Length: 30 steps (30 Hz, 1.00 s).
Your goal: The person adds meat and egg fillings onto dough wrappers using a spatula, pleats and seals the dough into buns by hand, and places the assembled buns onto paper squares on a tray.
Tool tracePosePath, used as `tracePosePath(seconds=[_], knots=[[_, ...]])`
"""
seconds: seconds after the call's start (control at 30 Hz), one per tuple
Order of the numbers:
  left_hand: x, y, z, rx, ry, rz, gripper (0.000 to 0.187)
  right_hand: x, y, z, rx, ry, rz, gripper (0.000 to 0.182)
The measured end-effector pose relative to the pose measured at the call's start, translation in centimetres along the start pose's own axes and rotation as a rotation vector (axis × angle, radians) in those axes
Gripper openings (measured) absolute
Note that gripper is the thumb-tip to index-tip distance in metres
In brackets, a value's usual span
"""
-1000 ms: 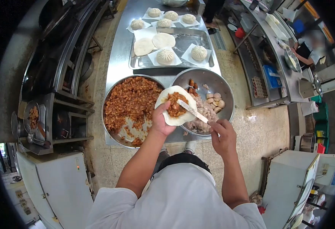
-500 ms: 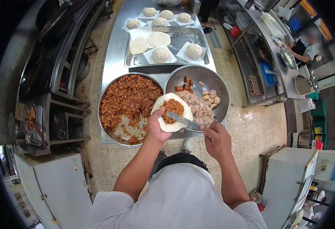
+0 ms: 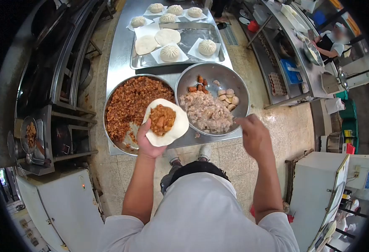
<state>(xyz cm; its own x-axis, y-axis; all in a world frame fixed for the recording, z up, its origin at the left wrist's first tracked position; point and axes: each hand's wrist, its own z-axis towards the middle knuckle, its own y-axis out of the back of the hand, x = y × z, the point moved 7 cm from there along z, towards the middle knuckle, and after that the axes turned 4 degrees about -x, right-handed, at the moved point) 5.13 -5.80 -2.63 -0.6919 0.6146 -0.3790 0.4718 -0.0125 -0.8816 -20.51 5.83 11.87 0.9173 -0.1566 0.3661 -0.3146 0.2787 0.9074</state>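
On my left hand [image 3: 150,143] lies a round white dough wrapper [image 3: 178,128], thumb over its edge, with a mound of reddish-brown filling [image 3: 162,119] on it. My right hand [image 3: 258,138] is closed at the right rim of a steel bowl [image 3: 240,84], gripping the spatula; its blade is hard to make out against the pale meat. In that bowl are pale minced meat [image 3: 205,110], round pale pieces [image 3: 230,98] and orange-brown chunks [image 3: 199,86]. Below and left of the wrapper, a second steel bowl [image 3: 109,136] holds chunky reddish-brown filling [image 3: 136,98].
A metal tray [image 3: 188,37] behind the bowls carries two flat dough rounds [image 3: 167,37] and pleated buns [image 3: 207,47] on paper. Several more buns [image 3: 167,18] sit farther back on the steel table [image 3: 119,54]. Another person [image 3: 332,46] stands at the right-hand counter.
My left hand has moved left with the filled wrapper. My right hand has drawn the spatula off the filling and shifted right to the meat bowl. The view has shifted slightly.
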Motion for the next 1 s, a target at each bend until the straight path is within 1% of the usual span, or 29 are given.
tracePosePath(seconds=[0.03,0.07,0.1,0.13,0.17,0.2,0.23,0.3,0.37,0.43,0.57,0.6,0.63,0.67,0.73,0.77,0.83,0.97,1.0], knots=[[-0.2,0.8,-0.1,-0.016,0.052,0.117,0.076,-1.2,0.0,0.3,-0.003,-0.003,-0.002,0.03],[0.0,1.2,-0.5,-0.011,0.054,0.117,0.076,-3.2,-0.8,0.6,0.034,-0.027,-0.12,0.029],[0.0,0.3,-1.5,0.096,0.029,0.064,0.081,-4.9,-1.7,0.7,0.076,-0.055,-0.238,0.027],[0.0,-0.3,-2.5,0.2,0.003,0.009,0.087,-5.8,-2.3,0.9,0.079,-0.057,-0.238,0.027],[0.6,0.0,-3.0,0.196,0.005,0.008,0.087,-6.7,-3.1,1.1,0.114,-0.08,-0.307,0.025],[1.7,0.3,-3.4,0.211,0.036,-0.081,0.089,-7.4,-4.0,0.9,0.153,-0.102,-0.375,0.023],[2.6,0.9,-3.7,0.227,0.064,-0.171,0.092,-7.6,-4.8,0.6,0.159,-0.102,-0.374,0.023],[4.7,2.6,-3.1,0.152,0.154,-0.212,0.089,-7.3,-6.5,0.2,0.215,-0.041,-0.321,0.019],[6.7,3.5,-2.6,0.109,0.202,-0.179,0.083,-7.1,-6.9,0.0,0.2,-0.009,-0.289,0.016],[7.3,3.3,-2.5,0.079,0.235,-0.154,0.08,-7.4,-6.5,0.1,0.217,-0.094,-0.31,0.019],[8.8,4.0,-2.1,0.029,0.323,-0.103,0.074,-7.7,-6.8,-0.2,0.187,-0.099,-0.287,0.022],[9.1,3.9,-1.8,0.049,0.338,-0.098,0.073,-7.5,-7.0,-0.2,0.169,-0.043,-0.264,0.023],[9.1,3.9,-1.7,0.05,0.339,-0.095,0.073,-7.4,-7.1,-0.2,0.149,0.011,-0.242,0.024],[9.2,3.8,-1.6,0.061,0.341,-0.105,0.073,-8.1,-7.4,-0.3,0.146,0.008,-0.241,0.024],[9.1,3.3,-1.7,0.069,0.346,-0.113,0.073,-8.0,-7.8,-0.4,0.13,0.087,-0.172,0.025],[9.0,3.2,-1.6,0.075,0.349,-0.124,0.074,-8.2,-8.0,-0.4,0.129,0.089,-0.172,0.025],[8.8,3.1,-1.5,0.08,0.35,-0.134,0.074,-7.1,-9.0,-0.4,0.332,0.075,-0.22,0.025],[8.5,3.1,-1.3,0.097,0.338,-0.117,0.075,-5.3,-9.7,-0.4,0.357,0.071,-0.216,0.025],[8.4,3.0,-1.3,0.106,0.343,-0.129,0.075,-5.1,-9.7,-0.4,0.321,0.084,-0.16,0.025]])
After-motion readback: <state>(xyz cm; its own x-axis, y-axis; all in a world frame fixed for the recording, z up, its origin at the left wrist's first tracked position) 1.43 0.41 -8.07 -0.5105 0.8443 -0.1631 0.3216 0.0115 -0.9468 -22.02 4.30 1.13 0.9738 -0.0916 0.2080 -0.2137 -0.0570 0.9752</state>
